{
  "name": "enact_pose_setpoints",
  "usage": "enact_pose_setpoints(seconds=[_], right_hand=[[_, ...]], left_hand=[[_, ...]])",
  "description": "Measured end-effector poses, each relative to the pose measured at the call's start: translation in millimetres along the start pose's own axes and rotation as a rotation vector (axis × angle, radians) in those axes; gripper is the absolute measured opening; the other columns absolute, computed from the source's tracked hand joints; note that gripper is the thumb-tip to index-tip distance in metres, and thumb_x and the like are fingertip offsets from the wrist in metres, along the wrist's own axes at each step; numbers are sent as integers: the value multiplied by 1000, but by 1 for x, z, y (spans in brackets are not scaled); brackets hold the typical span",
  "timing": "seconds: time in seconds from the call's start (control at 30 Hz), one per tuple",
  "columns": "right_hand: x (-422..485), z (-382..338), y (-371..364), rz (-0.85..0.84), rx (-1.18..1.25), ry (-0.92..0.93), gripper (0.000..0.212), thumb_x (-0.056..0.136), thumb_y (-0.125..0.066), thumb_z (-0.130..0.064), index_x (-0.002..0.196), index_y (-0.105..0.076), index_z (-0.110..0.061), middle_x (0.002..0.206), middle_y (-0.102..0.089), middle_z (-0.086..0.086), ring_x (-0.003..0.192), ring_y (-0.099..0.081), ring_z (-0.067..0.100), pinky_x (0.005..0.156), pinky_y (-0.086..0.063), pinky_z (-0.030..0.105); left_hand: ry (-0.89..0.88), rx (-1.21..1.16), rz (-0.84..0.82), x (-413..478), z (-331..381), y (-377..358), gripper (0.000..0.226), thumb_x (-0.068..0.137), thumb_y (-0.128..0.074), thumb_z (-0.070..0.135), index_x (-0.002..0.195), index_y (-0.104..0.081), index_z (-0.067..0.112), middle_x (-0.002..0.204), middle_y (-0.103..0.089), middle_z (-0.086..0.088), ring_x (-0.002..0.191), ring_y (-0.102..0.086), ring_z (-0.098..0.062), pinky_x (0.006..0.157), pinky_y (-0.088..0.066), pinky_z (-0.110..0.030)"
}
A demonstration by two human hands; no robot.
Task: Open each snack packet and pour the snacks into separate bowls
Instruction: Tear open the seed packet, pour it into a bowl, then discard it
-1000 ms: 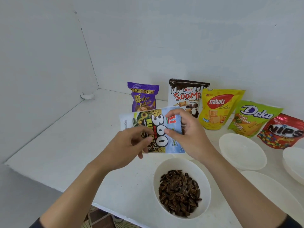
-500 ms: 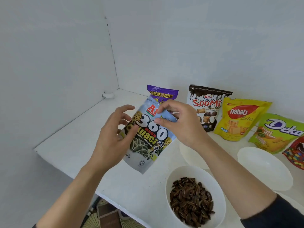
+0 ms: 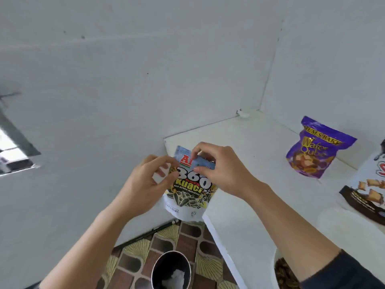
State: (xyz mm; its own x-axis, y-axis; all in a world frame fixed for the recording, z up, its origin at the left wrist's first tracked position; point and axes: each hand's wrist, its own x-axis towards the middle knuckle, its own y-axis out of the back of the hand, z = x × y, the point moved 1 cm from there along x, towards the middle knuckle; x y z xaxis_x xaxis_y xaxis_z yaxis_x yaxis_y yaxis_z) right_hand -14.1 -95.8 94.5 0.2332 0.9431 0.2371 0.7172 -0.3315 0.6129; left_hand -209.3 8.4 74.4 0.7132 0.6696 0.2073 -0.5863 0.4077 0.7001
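Here, the right hand (image 3: 220,170) pinches the top of the sunflower seed packet (image 3: 187,190) between thumb and fingertips, where the blue upper edge is folded down over the front. The left hand (image 3: 143,184) grips the packet's left side, fingers curled against it. Between them the packet hangs upright in the air, just past the near corner of the white surface (image 3: 250,184) and above the patterned floor (image 3: 187,236). Below it a dark round bin (image 3: 170,270) stands on the floor with something pale inside.

At the lower right, a white bowl (image 3: 274,261) on the surface shows dark seeds, though most of it is hidden behind the right forearm. Farther back a purple wafer packet (image 3: 316,149) stands near the wall, and a dark chocolate-coloured packet (image 3: 366,197) sits at the right edge of view.

Judging by the filled bowl and the flat look of the packet, the first pour seems done, and the step in hand is folding up the spent packet to throw it away. The next move calls for lining the packet up over the bin's mouth before both hands let go, then reaching for a sealed packet, probably the purple one.
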Motion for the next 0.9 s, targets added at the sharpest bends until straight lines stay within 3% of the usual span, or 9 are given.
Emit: enact_pose_setpoints(seconds=[0.2,0.5,0.7,0.8,0.9], right_hand=[[5,-2,-81,-75,85,56,37,85,-80,-16,93,-48,-35,92,-73,0,81,-74,14,62,-63,34],[15,28,-169,-214,13,-61,21,87,-78,-20,99,-60,-25,90,-69,-10,81,-67,5,69,-56,22],[18,82,-233,-201,-113,-95,23,95,-68,-20,104,-49,-30,81,-67,-7,66,-68,14,53,-58,30],[13,134,-281,-203,-90,-140,13,91,-72,-15,94,-61,-22,84,-68,-8,78,-67,14,67,-58,37],[2,201,-343,-222,-76,-232,10,88,-75,-14,91,-70,-22,90,-70,-14,87,-66,6,77,-56,30]], left_hand=[[221,-35,68,-54,-40,23,6,96,-63,36,96,-68,40,88,-68,11,77,-68,-6,66,-53,-23],[360,-83,-38,-83,-107,12,11,99,-60,39,103,-68,32,91,-73,7,73,-69,1,63,-56,-16],[405,-93,-165,-93,-191,-25,14,100,-58,39,107,-67,31,91,-73,9,75,-70,-3,68,-59,-23],[412,-78,-196,-98,-249,-62,14,100,-58,42,107,-67,34,90,-73,11,77,-68,-4,70,-56,-26],[428,-107,-226,-108,-317,-117,15,100,-58,41,108,-68,33,89,-71,10,78,-69,-10,75,-60,-37]])
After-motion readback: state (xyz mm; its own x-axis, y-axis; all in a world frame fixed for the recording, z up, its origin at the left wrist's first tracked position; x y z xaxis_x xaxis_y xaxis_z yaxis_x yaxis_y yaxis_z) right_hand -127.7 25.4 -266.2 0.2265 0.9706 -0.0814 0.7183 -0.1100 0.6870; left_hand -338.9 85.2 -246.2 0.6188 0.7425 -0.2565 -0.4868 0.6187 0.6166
